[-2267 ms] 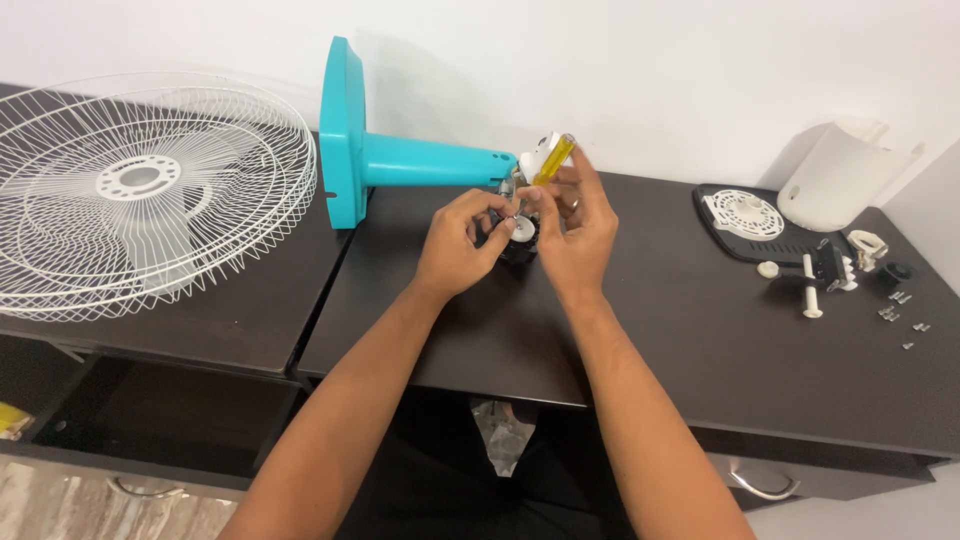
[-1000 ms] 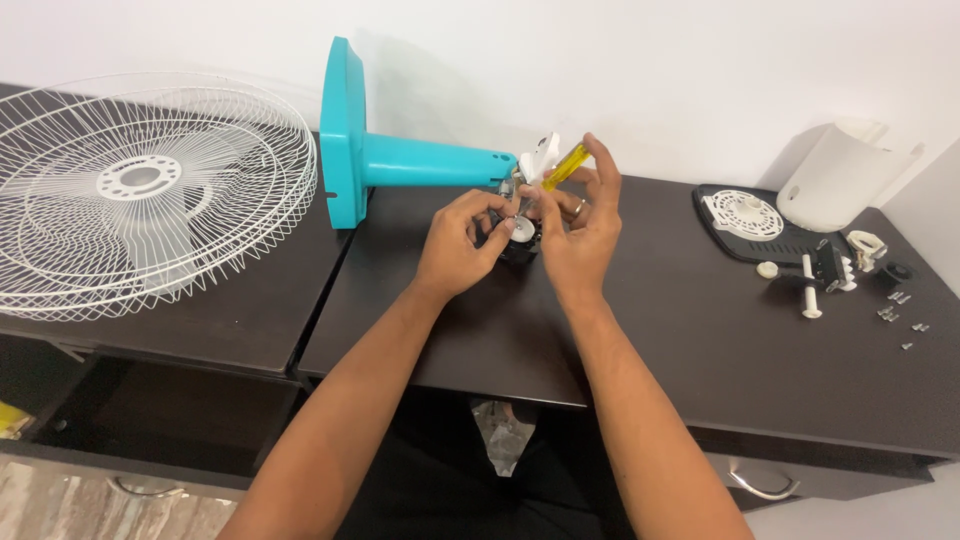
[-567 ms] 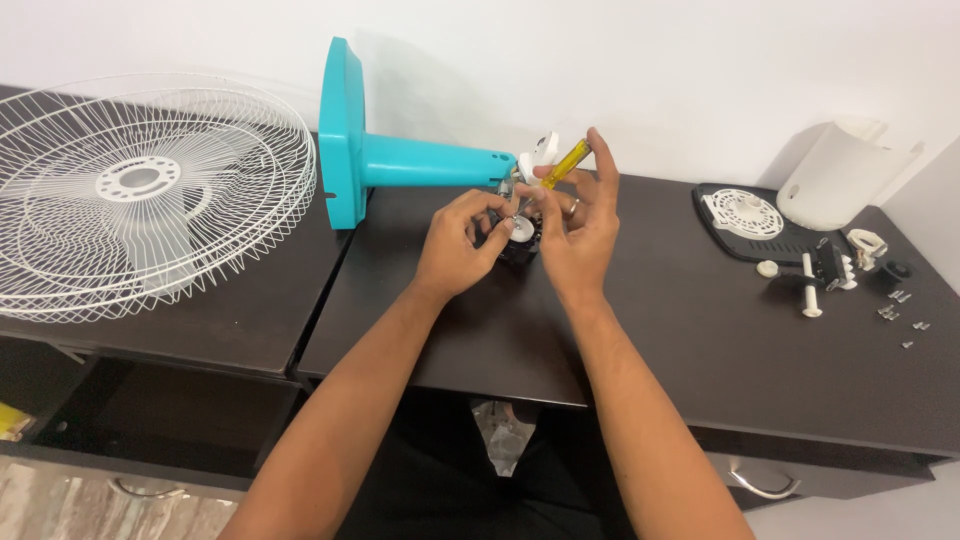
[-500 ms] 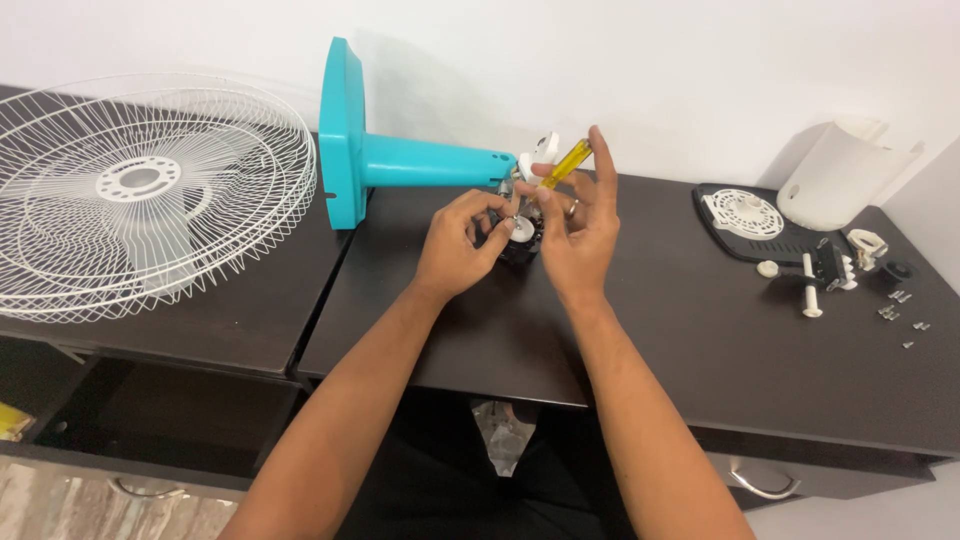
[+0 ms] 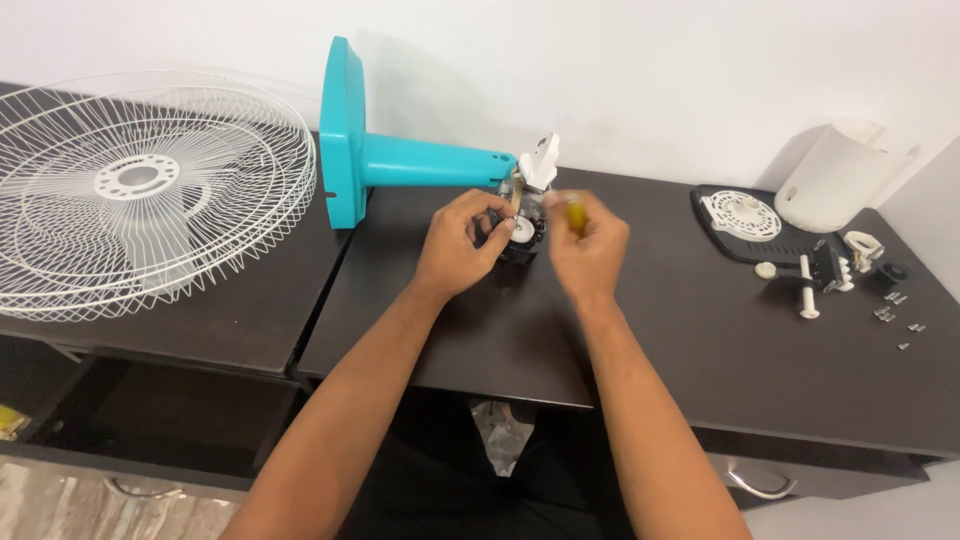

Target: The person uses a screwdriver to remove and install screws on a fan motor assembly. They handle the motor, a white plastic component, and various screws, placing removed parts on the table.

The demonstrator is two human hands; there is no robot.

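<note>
Clamped in the right hand (image 5: 588,243) is a yellow-handled screwdriver (image 5: 566,204), blurred, its tip hidden. Left hand (image 5: 457,243) closes its fingers on the black fan motor (image 5: 522,232) at frame centre, beside the end of the one teal fan stand (image 5: 395,158) lying on its side. One white wire grille (image 5: 140,190) fills the upper left. At right, a black tray-like cover (image 5: 722,232) holds a white disc (image 5: 741,213); one white shell (image 5: 838,180) and several small screws (image 5: 893,311) lie near the desk's right edge. Bare dark desk (image 5: 700,340) spreads below the hands.

Left hand (image 5: 455,243) gripping black fan motor (image 5: 518,232), right hand (image 5: 588,247) clutching yellow-handled screwdriver (image 5: 562,205), dark desk (image 5: 720,340)
</note>
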